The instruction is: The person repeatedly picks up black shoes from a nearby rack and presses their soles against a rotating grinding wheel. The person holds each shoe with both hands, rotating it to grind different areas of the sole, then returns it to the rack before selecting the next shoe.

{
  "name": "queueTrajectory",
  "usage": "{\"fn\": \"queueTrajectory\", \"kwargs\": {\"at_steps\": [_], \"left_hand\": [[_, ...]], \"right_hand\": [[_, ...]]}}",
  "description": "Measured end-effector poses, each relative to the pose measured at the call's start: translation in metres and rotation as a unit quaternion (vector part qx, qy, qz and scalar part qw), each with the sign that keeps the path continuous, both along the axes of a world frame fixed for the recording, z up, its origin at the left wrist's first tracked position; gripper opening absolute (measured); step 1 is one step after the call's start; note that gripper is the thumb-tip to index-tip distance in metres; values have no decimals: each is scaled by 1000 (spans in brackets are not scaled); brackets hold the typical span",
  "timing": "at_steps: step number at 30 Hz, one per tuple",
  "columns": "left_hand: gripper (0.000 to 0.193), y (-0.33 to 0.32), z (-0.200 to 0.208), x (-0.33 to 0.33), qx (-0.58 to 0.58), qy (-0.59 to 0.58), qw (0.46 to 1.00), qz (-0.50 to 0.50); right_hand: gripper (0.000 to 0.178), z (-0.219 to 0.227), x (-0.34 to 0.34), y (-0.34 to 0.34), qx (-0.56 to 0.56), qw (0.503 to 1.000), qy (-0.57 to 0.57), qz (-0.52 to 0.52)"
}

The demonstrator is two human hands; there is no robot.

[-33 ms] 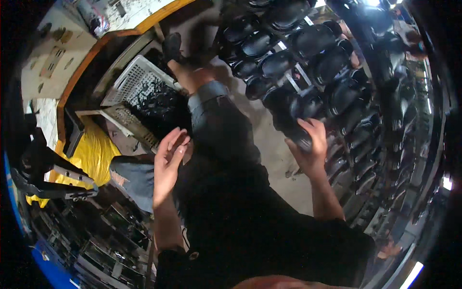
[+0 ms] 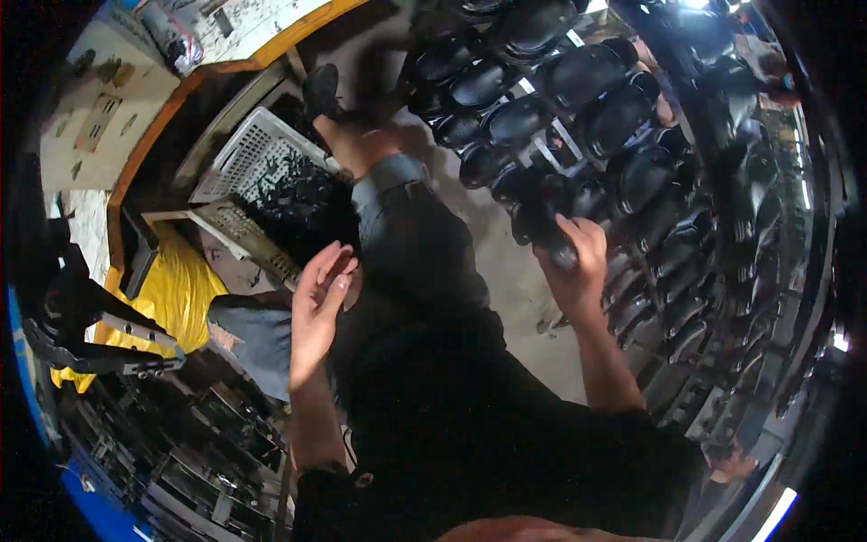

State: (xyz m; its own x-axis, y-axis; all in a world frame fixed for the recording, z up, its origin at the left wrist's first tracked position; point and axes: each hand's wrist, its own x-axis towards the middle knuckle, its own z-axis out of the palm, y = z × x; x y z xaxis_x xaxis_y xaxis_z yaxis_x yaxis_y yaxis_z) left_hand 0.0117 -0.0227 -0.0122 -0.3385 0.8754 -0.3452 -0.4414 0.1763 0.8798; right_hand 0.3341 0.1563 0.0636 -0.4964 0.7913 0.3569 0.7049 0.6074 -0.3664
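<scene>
On the right, my right hand [image 2: 585, 271] grips a black shoe [image 2: 540, 226] by its near end, thumb on one side and fingers on the other. The shoe's far part overlaps the dark shoes behind it, so its full outline is hard to make out. Rows of glossy black shoes [image 2: 587, 77] stand on a rack just beyond that hand. My left hand [image 2: 316, 298] is raised by my left thigh, its fingers loosely curved and apart, holding nothing. Close to it is a white plastic basket [image 2: 230, 149] with small black pieces inside.
A worktable with a wooden edge [image 2: 149, 149] curves along the upper left. Yellow sheeting [image 2: 176, 289] hangs below it, near a black metal bracket [image 2: 135, 339]. Dark metal parts [image 2: 194, 443] lie at lower left. Further shoe rows [image 2: 759, 190] run down the right side.
The shoe in my right hand has turned and now looks shorter, with the hand tilted slightly. My left hand has hardly moved.
</scene>
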Motion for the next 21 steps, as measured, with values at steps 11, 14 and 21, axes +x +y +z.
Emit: {"fn": "queueTrajectory", "kwargs": {"at_steps": [11,14,21], "left_hand": [[42,-17,-3,5,-48,44,998,-7],[42,-24,-10,7,-49,25,998,28],[40,-8,-9,13,-35,17,999,-16]], "right_hand": [[82,-189,45,112,-6,990,-70,-122],[93,-166,49,86,12,967,-143,-213],[86,-164,135,73,-35,960,-84,-264]]}}
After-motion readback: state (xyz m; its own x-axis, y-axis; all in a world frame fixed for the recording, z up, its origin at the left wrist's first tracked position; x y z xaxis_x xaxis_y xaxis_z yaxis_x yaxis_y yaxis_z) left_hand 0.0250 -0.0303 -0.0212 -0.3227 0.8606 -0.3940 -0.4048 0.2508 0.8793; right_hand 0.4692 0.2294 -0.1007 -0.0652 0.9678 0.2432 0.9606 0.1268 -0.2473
